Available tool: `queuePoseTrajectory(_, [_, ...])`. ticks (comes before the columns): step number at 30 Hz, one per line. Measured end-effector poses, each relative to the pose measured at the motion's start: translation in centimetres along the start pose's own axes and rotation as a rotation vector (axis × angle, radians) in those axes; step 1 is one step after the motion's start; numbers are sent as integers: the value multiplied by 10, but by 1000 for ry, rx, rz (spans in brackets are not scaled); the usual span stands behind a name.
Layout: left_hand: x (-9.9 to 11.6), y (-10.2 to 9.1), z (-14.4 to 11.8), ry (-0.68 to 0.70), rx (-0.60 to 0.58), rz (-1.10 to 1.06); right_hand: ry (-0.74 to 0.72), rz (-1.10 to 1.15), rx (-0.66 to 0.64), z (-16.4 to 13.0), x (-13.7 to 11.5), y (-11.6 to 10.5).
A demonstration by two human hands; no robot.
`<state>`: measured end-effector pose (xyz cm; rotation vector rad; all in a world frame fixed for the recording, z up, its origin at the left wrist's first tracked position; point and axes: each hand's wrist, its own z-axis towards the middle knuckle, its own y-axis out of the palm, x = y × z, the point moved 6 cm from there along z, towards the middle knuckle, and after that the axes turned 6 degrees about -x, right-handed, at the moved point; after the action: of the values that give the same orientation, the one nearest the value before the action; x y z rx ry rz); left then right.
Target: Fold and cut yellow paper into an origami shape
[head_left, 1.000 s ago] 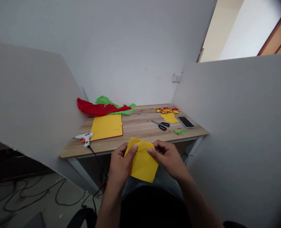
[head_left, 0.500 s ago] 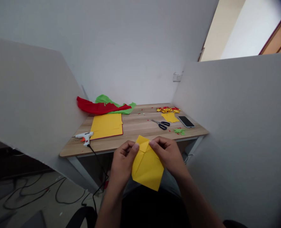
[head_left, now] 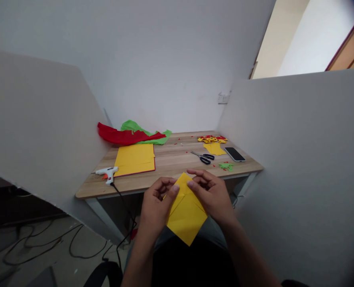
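Partitions: plain white panels (head_left: 30, 131) stand on either side of the desk; matte, flat, unmarked.
Desk: wood-grain laminate top (head_left: 177, 159) on a pale frame, smooth, lightly littered with paper crumbs.
Crepe heap: red and green crinkled sheets (head_left: 129, 134) piled at the back left corner, soft and rumpled, the red lying over the green.
Flat stack: yellow paper sheets (head_left: 135, 158) lying square on the desk, a red edge showing underneath.
Folded sheet: yellow paper (head_left: 186, 215) held in front of the desk's near edge, above the lap, standing on one corner like a diamond. Creases run down from its top point. It reads as light, thin and fairly crisp: it will hold a fold, bends easily, and should tear or dent if pinched hard. Best held at the edges near the creased top, where the layers are doubled.
Left hand: (head_left: 156, 207) fingers curled, thumb and forefinger closed on the sheet's upper left edge.
Right hand: (head_left: 211, 195) fingers bent close together, thumb pressing the upper right flap against them.
Glue gun: white, orange trigger (head_left: 107, 173), lying near the front left edge, black cord dropping off the desk.
Scissors: black handles (head_left: 203, 156), closed, mid-desk.
Phone: dark slab (head_left: 234, 154), face up, far right.
Scraps: yellow and red cuttings (head_left: 212, 140) behind the phone; green bits (head_left: 226, 165) near the front.
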<state>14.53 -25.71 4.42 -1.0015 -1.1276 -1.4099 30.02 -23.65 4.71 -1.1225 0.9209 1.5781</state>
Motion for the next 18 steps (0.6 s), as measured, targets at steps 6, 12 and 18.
queuePoseTrajectory(6, [-4, -3, -2, -55, 11, 35, -5, -2, 1, 0, -1, -3])
queuePoseTrajectory(12, [6, -5, -7, -16, 15, 128, -128, -156, -54, -6, -10, 4])
queuePoseTrajectory(18, [12, -12, -8, 190, 58, 203, -474, -314, -99, -14, -31, 6])
